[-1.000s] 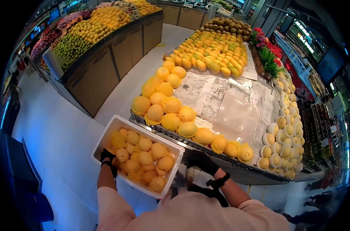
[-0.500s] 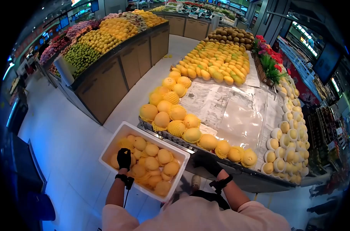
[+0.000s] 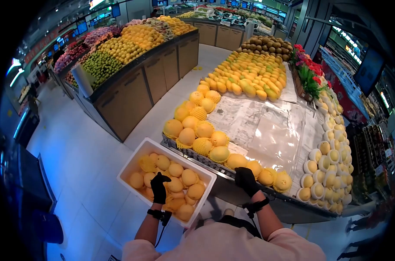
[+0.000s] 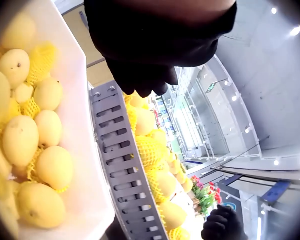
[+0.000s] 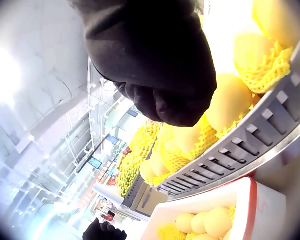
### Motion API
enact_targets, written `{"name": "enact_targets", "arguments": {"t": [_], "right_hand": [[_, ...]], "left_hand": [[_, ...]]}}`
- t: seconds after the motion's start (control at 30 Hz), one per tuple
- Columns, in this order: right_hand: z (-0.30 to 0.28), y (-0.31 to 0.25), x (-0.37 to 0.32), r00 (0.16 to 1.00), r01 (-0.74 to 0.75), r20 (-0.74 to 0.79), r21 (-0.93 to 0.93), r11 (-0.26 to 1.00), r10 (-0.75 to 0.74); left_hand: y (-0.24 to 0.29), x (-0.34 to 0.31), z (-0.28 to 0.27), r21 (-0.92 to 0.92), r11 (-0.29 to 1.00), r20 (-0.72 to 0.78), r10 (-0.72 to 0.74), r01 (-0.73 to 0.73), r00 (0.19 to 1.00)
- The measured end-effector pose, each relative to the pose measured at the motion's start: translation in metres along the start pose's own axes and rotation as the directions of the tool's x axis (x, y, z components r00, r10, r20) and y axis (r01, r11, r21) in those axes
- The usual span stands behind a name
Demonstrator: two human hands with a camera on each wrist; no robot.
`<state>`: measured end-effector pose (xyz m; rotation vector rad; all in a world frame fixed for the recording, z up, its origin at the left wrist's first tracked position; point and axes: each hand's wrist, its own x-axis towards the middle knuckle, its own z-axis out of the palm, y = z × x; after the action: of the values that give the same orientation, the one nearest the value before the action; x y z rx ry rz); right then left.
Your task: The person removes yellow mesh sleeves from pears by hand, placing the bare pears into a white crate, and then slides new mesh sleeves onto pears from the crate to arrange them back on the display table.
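Observation:
My left hand (image 3: 159,187), in a black glove, hangs over a white foam box (image 3: 124,176) of round yellow fruits (image 3: 189,177). Its fingers are loosely curled and no fruit shows in them; the left wrist view has the same hand (image 4: 140,55) at the top. Some fruits in the box wear yellow foam nets (image 4: 42,61). My right hand (image 3: 247,180), also gloved, is over the display's front edge, close to the row of netted yellow fruits (image 3: 282,180). In the right wrist view its fingers (image 5: 162,102) bend inward with nothing seen between them.
A slotted grey rail (image 4: 122,160) borders the display beside the box. Newspaper and a plastic sheet (image 3: 273,139) cover its middle. Mangoes (image 3: 245,74) lie behind, white-netted fruits (image 3: 323,163) at right. Another fruit stand (image 3: 123,104) is across the aisle.
My left hand has moved from the box's left rim in over the fruits, toward the middle. The right hand has risen from below the display edge to the front fruit row. The view has shifted.

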<state>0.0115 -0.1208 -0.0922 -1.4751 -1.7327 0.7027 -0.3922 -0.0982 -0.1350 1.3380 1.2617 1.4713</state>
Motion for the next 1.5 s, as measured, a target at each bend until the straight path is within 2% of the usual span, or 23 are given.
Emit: {"name": "enact_targets", "arguments": {"t": [0.07,0.2,0.23,0.27,0.3,0.37,0.47,0.5,0.57,0.6,0.67,0.73,0.8,0.83,0.87,0.9,0.97,1.03,1.13,1.27,1.3,1.4,1.5], "right_hand": [[-0.015,-0.002,0.001,0.998,0.062,-0.020,-0.211,0.975,-0.067],[-0.047,-0.001,-0.002,0.964,0.190,-0.085,-0.442,0.877,-0.252],[-0.056,0.004,-0.004,0.957,0.193,-0.098,-0.489,0.850,-0.273],[-0.064,0.009,-0.006,0.949,0.192,-0.113,-0.534,0.823,-0.295],[-0.079,-0.001,-0.010,0.984,0.104,-0.053,-0.591,0.800,-0.167],[-0.099,0.014,-0.019,0.985,0.076,-0.079,-0.589,0.805,-0.152],[-0.128,0.027,-0.032,0.982,0.056,-0.116,-0.579,0.814,-0.150],[-0.138,0.034,-0.036,0.982,0.036,-0.128,-0.597,0.801,-0.140],[-0.155,0.047,-0.045,0.980,0.013,-0.142,-0.652,0.758,-0.139],[-0.164,0.049,-0.051,0.979,0.034,-0.143,-0.578,0.815,-0.143],[-0.179,0.053,-0.059,0.976,0.077,-0.153,-0.412,0.908,-0.153],[-0.182,0.066,-0.063,0.980,0.030,-0.190,-0.124,0.992,-0.053],[-0.185,0.088,-0.067,0.948,0.207,-0.208,-0.179,0.962,-0.242],[-0.192,0.073,-0.069,0.972,0.007,-0.234,0.140,0.990,0.027],[-0.200,0.056,-0.074,0.941,-0.189,-0.175,0.442,0.877,0.291],[-0.207,0.045,-0.078,0.858,-0.351,-0.038,0.685,0.638,0.513],[-0.215,0.051,-0.084,0.870,-0.322,-0.061,0.680,0.658,0.489],[-0.222,0.058,-0.089,0.876,-0.298,-0.076,0.692,0.657,0.477],[-0.233,0.066,-0.097,0.881,-0.275,-0.080,0.717,0.641,0.467],[-0.247,0.067,-0.105,0.893,-0.277,-0.058,0.711,0.647,0.446],[-0.251,0.064,-0.105,0.892,-0.287,-0.056,0.699,0.655,0.450],[-0.255,0.066,-0.107,0.900,-0.274,-0.049,0.709,0.650,0.433],[-0.255,0.075,-0.110,0.912,-0.235,-0.067,0.723,0.649,0.405]], "left_hand": [[0.015,-0.005,0.019,-0.020,0.989,0.015,0.144,-0.144,0.989],[0.044,-0.017,0.059,-0.089,0.995,-0.012,-0.040,0.039,0.999],[0.047,-0.018,0.070,-0.012,0.999,-0.034,0.048,-0.049,0.998],[0.054,-0.020,0.082,-0.050,0.998,-0.048,0.019,-0.022,0.999],[0.063,-0.024,0.094,-0.088,0.996,-0.061,-0.009,0.004,0.998],[0.068,-0.029,0.112,-0.094,0.995,-0.059,-0.048,0.042,0.997],[0.037,-0.039,0.134,-0.277,0.938,-0.014,-0.221,0.209,0.975],[0.042,-0.041,0.143,-0.234,0.972,0.010,0.000,0.003,1.000],[0.051,-0.045,0.159,-0.166,0.982,0.048,0.100,-0.091,0.994],[0.059,-0.046,0.166,-0.131,0.982,0.072,0.149,-0.139,0.986],[0.075,-0.050,0.183,-0.306,0.950,0.083,-0.043,0.067,0.996],[0.083,-0.054,0.194,-0.451,0.860,0.127,-0.204,0.240,0.971],[0.086,-0.056,0.208,-0.496,0.818,0.115,-0.273,0.293,0.955],[0.083,-0.058,0.213,-0.520,0.803,0.119,-0.272,0.293,0.955],[0.081,-0.059,0.218,-0.544,0.786,0.124,-0.271,0.294,0.955],[0.081,-0.059,0.224,-0.521,0.803,0.114,-0.269,0.288,0.956],[0.081,-0.061,0.237,-0.112,0.989,-0.009,-0.096,0.095,0.995],[0.091,-0.060,0.251,-0.071,0.994,-0.036,-0.088,0.085,0.995],[0.105,-0.065,0.270,-0.572,0.751,0.065,-0.359,0.330,0.931],[0.116,-0.073,0.292,-0.572,0.739,0.065,-0.391,0.356,0.918],[0.117,-0.074,0.293,-0.591,0.710,0.125,-0.387,0.382,0.913],[0.122,-0.077,0.306,-0.498,0.812,0.097,-0.297,0.305,0.950],[0.114,-0.074,0.312,-0.510,0.809,0.087,-0.290,0.293,0.953]]}}
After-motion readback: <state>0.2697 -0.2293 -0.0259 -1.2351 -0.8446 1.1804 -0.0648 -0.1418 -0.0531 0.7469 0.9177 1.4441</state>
